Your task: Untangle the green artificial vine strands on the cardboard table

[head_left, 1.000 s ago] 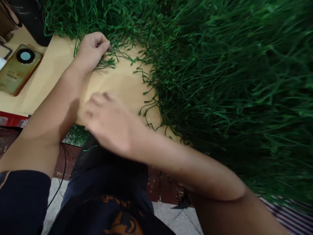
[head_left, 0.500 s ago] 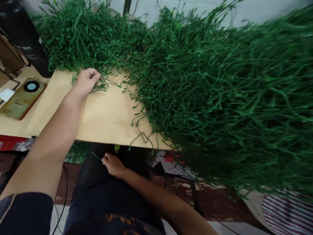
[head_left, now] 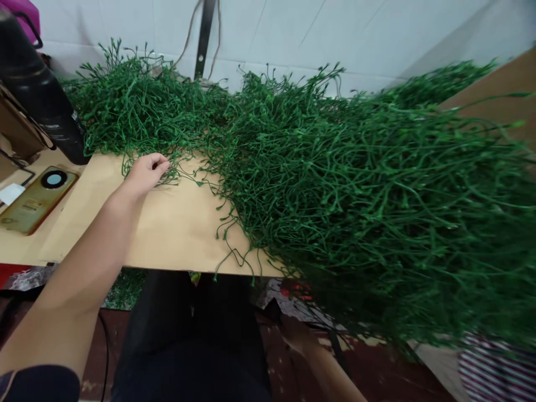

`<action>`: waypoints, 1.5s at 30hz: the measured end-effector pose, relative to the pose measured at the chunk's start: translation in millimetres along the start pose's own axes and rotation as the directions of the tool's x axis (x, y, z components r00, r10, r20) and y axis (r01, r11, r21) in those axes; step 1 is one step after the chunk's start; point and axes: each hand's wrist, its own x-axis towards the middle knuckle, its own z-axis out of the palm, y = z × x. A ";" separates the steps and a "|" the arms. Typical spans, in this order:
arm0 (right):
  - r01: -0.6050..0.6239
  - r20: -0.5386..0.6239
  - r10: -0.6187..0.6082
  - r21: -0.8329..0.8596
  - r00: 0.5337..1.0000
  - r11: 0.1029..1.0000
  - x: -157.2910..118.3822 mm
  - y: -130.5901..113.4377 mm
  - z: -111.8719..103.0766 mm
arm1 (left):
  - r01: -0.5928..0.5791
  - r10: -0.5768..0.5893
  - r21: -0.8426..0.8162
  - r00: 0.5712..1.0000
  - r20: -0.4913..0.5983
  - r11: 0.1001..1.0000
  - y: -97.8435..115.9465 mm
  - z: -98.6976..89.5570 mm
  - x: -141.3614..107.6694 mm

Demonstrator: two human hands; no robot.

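My left hand [head_left: 146, 174] rests over the tan board [head_left: 184, 223] at the front of the left green heap [head_left: 138, 106]. Its thumb and forefinger are pinched together among a few loose green plastic stems [head_left: 170, 180]; whatever is between the fingertips is too small to make out. Below the board's front edge, under the big right-hand heap of green stems [head_left: 355, 184], my right hand [head_left: 296, 333] is smeared by motion and in shadow. I cannot see its fingers clearly or whether it holds anything.
A black bottle [head_left: 44, 89] leans at the far left, with a gold phone [head_left: 39, 198] lying face down in front of it. A white wall [head_left: 276, 33] closes off the back. Striped cloth [head_left: 489, 365] shows at lower right. Stems overhang the board's front edge.
My right hand has swung right, from in front of my lap to below the big heap; the thin stem it held no longer shows. My left hand stays pinched at the same spot. The view has tilted up.
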 end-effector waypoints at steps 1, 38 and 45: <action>-0.026 0.007 0.026 0.009 1.000 1.000 -8.8 -4.6 -7.6 | -0.005 0.005 -0.007 1.000 0.014 1.000 2.9 0.2 -1.2; 0.670 -0.740 -0.398 0.095 0.542 0.736 62.2 -240.9 -218.2 | -0.123 0.119 0.034 0.988 0.103 0.992 0.1 24.5 1.3; 0.758 -0.795 -0.491 -0.061 0.357 0.650 18.8 -234.2 -213.0 | 0.028 0.014 0.323 0.992 -0.128 0.946 -10.1 9.3 10.0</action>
